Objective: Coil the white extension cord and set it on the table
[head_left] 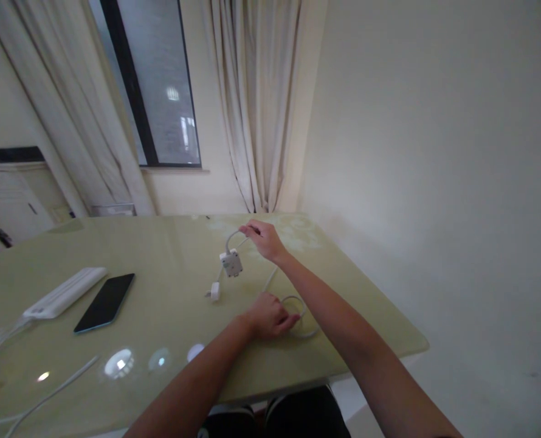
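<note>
My right hand [265, 238] is raised a little above the green table [170, 255], fingers pinched on a white cable [232, 237]. A small white charger block [231, 263] hangs from that cable just below the hand. My left hand [270, 317] rests on the table nearer to me, fingers closed on a coiled loop of the same white cable [300, 316]. A small white plug end [214, 291] lies on the table to the left of the charger block.
A black phone [105, 302] lies flat at the left, beside a white power strip [65, 292] with its cord [47, 398] running along the near edge. A wall stands close on the right; curtains and a window are behind the table.
</note>
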{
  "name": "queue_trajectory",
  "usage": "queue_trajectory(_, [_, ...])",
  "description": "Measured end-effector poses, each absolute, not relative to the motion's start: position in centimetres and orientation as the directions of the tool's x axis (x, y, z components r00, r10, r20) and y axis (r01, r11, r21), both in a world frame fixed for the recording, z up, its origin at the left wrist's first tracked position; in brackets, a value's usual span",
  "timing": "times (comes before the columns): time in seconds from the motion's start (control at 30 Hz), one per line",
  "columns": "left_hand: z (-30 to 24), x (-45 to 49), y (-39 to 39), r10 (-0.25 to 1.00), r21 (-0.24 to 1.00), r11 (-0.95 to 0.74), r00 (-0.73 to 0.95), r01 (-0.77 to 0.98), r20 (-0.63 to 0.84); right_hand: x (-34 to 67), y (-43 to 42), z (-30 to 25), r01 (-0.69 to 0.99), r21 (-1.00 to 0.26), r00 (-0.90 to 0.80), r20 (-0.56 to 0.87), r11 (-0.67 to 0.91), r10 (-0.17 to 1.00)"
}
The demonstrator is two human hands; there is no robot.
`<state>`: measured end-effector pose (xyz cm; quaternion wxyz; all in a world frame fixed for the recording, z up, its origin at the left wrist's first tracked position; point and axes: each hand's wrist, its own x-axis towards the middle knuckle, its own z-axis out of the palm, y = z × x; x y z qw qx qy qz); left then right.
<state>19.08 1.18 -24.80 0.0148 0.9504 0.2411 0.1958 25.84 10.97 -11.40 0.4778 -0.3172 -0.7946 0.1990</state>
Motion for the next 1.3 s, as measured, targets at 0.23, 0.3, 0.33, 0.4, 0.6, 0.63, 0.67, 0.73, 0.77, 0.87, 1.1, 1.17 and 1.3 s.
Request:
queue_trajectory(0.23, [-25.1,19.1,1.4,0.475,0.167,-0.879,0.785,0.447,0.398,24.6,14.6,-14.6,0.360,-0.718,-0.229,0.551,0.596,0.803])
queue_trajectory(0.3, [-25.3,19.0,1.6,0.483,0.171,-0.874,0.778,0.455,0.402,25.2,15.7,-15.3,0.403,-0.747,-0.189,0.498,0.529,0.846])
queue_trajectory(0.33, [-25.3,19.0,1.7,0.489,0.175,-0.871,0.773,0.459,0.405,25.6,16.2,-15.6,0.423,-0.762,-0.160,0.469,0.490,0.869])
queue_trajectory(0.4, [-25.3,18.8,1.9,0.499,0.191,-0.865,0.763,0.463,0.410,26.9,17.0,-16.1,0.457,-0.789,-0.089,0.419,0.411,0.904])
queue_trajectory(0.6, [-25.1,18.1,2.3,0.577,0.324,-0.817,0.675,0.478,0.459,31.5,17.1,-17.6,0.524,-0.798,-0.049,0.320,0.297,0.946])
queue_trajectory(0.63, [-25.1,18.1,2.3,0.593,0.358,-0.805,0.660,0.473,0.462,32.0,16.6,-17.8,0.517,-0.800,-0.061,0.319,0.304,0.946])
queue_trajectory(0.67, [-25.0,18.1,2.4,0.609,0.395,-0.792,0.643,0.465,0.465,32.3,15.9,-18.1,0.507,-0.802,-0.073,0.325,0.316,0.943])
queue_trajectory(0.73, [-24.8,18.0,2.4,0.659,0.493,-0.749,0.578,0.443,0.481,32.8,13.6,-18.6,0.451,-0.813,-0.146,0.339,0.367,0.929])
queue_trajectory(0.77, [-24.7,17.9,2.4,0.695,0.558,-0.714,0.523,0.424,0.493,32.9,12.0,-18.9,0.411,-0.819,-0.211,0.341,0.400,0.916])
queue_trajectory(0.87, [-24.1,17.4,2.8,0.817,0.766,-0.572,0.287,0.294,0.500,33.5,6.1,-20.0,0.301,-0.806,-0.443,0.354,0.509,0.823])
queue_trajectory(1.1, [-22.3,15.6,4.6,0.933,0.889,-0.360,-0.117,-0.284,0.341,36.3,-5.1,-23.6,0.659,-0.475,-0.493,0.312,0.583,0.812])
queue_trajectory(1.17, [-21.1,14.9,4.9,0.930,0.823,-0.366,-0.194,-0.435,0.311,37.1,-5.7,-24.0,0.728,-0.404,-0.508,0.226,0.554,0.831])
queue_trajectory(1.3, [-17.9,12.2,4.8,0.907,0.706,-0.416,-0.314,-0.573,0.279,38.7,-3.7,-23.7,0.814,-0.276,-0.478,0.182,0.511,0.859])
